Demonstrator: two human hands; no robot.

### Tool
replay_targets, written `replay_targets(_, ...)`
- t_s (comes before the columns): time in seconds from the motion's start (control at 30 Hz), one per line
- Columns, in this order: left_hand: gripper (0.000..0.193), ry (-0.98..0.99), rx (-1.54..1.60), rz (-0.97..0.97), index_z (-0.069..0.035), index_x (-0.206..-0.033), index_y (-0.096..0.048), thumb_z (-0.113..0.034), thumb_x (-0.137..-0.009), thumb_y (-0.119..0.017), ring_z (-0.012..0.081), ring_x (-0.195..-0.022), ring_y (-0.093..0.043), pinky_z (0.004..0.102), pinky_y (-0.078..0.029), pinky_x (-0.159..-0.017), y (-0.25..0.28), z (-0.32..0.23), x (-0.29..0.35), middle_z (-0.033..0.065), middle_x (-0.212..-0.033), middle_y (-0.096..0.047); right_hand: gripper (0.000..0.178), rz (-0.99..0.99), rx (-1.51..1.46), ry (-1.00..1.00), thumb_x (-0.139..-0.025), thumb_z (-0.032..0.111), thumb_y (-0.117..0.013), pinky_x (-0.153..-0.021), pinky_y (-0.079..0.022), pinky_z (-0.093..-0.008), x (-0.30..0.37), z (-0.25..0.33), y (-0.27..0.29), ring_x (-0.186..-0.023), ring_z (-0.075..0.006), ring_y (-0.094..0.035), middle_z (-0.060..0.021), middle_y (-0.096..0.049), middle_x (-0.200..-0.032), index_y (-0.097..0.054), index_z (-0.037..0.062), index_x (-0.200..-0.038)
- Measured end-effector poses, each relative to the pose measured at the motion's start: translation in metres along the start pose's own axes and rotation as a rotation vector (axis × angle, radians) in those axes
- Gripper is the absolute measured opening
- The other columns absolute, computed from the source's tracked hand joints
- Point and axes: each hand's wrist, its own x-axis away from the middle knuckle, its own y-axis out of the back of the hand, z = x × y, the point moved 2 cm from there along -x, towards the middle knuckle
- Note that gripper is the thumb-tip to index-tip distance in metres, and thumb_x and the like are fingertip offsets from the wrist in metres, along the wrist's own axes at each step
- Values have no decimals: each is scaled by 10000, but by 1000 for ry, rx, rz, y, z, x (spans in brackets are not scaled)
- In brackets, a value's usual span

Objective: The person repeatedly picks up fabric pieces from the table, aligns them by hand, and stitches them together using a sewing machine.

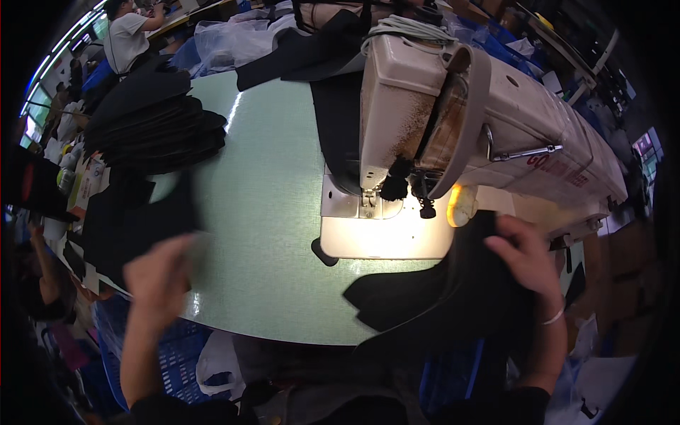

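Observation:
My right hand (524, 256) grips the top edge of a black fabric piece (453, 294), thumb on the near face. The piece hangs over the table's front edge, right of and below the lit needle plate (386, 239) of a sewing machine (425, 106). On the left, my left hand (161, 276) is blurred, its fingers closed at the edge of another black fabric piece (138, 223), whose right side is smeared by motion. Behind it rises a stack of black cut pieces (152, 120). Under the needle I see no fabric clearly.
The pale green table (269, 212) curves around the machine. More black fabric (312, 57) lies at the back, beside clear plastic bags (230, 46). Blue crates (173, 361) stand below the front edge. A person (127, 35) in a white top works at the far left.

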Motion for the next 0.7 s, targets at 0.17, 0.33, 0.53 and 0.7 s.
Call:
replay_targets(0.17, 338, -183, 694, 271, -52, -1092, -576, -91, -771, -675, 259, -681, -658, 339, -529, -540, -62, -106, -57, 90, -851, -653, 492, 253, 144, 77, -854, 163, -647, -776, -487, -352, -29, 28, -58, -877, -294, -651, -192, -650, -975, -488, 27, -1300)
replay_targets(0.33, 354, -340, 668, 383, -48, -1072, -592, -205, -773, -696, 232, -705, -608, 317, -496, -554, -84, -126, -67, 67, -950, -623, 540, 304, 410, 126, -849, 172, -633, -656, -481, -441, -23, 23, -46, -730, -393, -601, -183, -617, -772, -410, 39, -1323)
replay_targets(0.53, 817, -583, 645, 418, 8, -1293, -460, -304, -614, -791, 232, -976, -459, 337, -400, -786, -105, -155, -56, 123, -1244, -449, 335, 59, 493, 105, -828, 137, -641, -714, -489, -451, 26, -23, -8, -831, -407, -598, -215, -627, -911, -551, 19, -1129)
replay_targets(0.7, 836, -557, 548, 372, 3, -1310, -459, -335, -618, -784, 221, -948, -447, 333, -366, -742, -116, -177, -61, 132, -1264, -444, 209, -182, 509, -123, -772, 101, -665, -571, -391, -351, 75, 3, 98, -592, -285, -519, -173, -478, -653, -527, -56, -769)
